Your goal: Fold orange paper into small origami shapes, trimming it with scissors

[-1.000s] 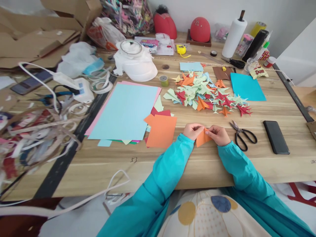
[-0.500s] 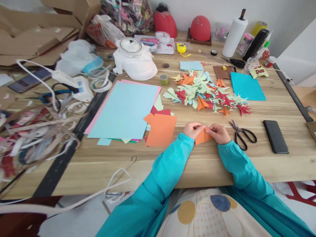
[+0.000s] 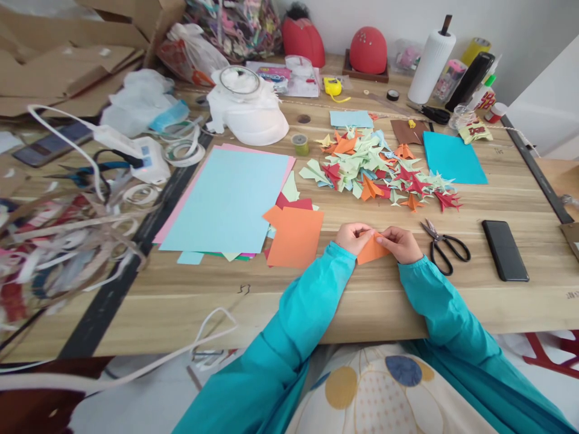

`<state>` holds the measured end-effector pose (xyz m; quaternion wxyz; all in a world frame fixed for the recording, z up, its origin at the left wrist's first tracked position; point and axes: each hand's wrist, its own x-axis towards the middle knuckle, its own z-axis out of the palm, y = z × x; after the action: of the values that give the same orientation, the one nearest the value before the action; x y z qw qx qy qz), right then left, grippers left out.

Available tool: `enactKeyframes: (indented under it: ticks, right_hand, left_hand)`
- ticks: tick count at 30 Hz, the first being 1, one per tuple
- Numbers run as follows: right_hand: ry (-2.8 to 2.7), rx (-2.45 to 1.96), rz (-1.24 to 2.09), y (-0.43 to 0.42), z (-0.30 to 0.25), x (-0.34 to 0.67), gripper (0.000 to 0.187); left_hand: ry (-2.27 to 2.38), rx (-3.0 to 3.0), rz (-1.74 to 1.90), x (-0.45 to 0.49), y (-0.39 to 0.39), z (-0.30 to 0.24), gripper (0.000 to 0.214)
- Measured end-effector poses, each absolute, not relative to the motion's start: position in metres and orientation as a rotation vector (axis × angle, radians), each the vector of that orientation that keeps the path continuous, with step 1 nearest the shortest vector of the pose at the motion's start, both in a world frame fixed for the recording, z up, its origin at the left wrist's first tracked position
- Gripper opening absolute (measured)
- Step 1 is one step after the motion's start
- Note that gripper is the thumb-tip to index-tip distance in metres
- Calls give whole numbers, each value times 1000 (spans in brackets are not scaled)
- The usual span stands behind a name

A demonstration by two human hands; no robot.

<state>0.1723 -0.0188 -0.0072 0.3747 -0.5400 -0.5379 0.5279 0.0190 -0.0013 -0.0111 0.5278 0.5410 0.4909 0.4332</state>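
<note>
Between my two hands is a small piece of orange paper [image 3: 371, 251], pinched along its upper edge. My left hand [image 3: 353, 238] grips its left side, and my right hand [image 3: 401, 243] grips the right side with thumb and fingers together. The fingers cover part of the paper, so its folds are hard to make out. Left of my hands lies a flat orange sheet [image 3: 296, 238] on top of red paper. Beyond them is a heap of folded paper pieces [image 3: 362, 163] in green, orange, red and blue. Black-handled scissors [image 3: 443, 247] lie right of my right hand.
A black phone [image 3: 505, 250] lies at the right. Large light-blue sheets [image 3: 226, 199] are stacked at the left, with a white power strip [image 3: 151, 160] and tangled ribbons [image 3: 76, 247] farther left. A turquoise sheet [image 3: 455, 158] rests beyond the scissors. A white cable [image 3: 181, 351] crosses the table's front edge.
Almost nothing differs. Both hands keep their pinch on the orange paper in the same place; the view has shifted very slightly.
</note>
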Motion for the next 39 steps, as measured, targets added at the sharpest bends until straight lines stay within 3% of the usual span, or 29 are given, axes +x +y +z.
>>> enactKeyframes:
  ticks: [27, 39]
  right_hand:
    - [-1497, -1326, 1318, -19, -7, 173, 37]
    - [-1499, -1328, 1304, -20, -6, 174, 37]
  left_hand:
    - [1214, 1321, 1038, 19, 1, -12, 17]
    - [1147, 1187, 1000, 17, -2, -3, 49]
